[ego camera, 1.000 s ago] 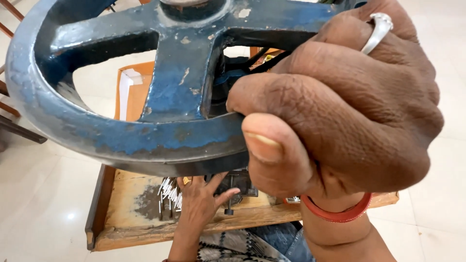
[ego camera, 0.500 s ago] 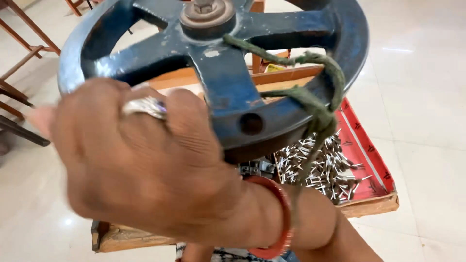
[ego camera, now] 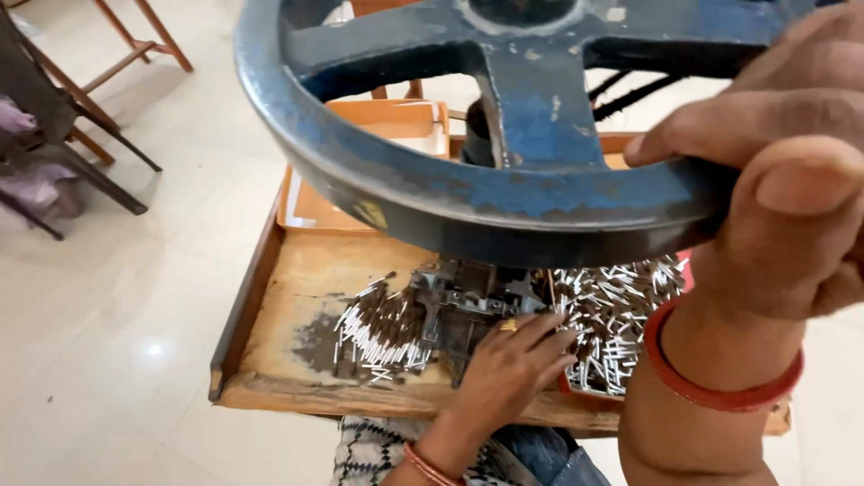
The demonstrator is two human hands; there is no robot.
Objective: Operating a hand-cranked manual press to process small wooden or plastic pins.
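We see the right hand (ego camera: 792, 180) clamped on the rim of the blue wheel (ego camera: 468, 180) above the tabletop (ego camera: 297, 297); the left hand (ego camera: 513, 364) rests loosely open against the small metal press (ego camera: 459, 306) among the pins (ego camera: 612, 315).

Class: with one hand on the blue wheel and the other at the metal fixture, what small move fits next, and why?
Probably swing the chipped blue iron handwheel onward: the right hand grips its rim, while the left hand rests at the grey metal press fixture among small white rods.
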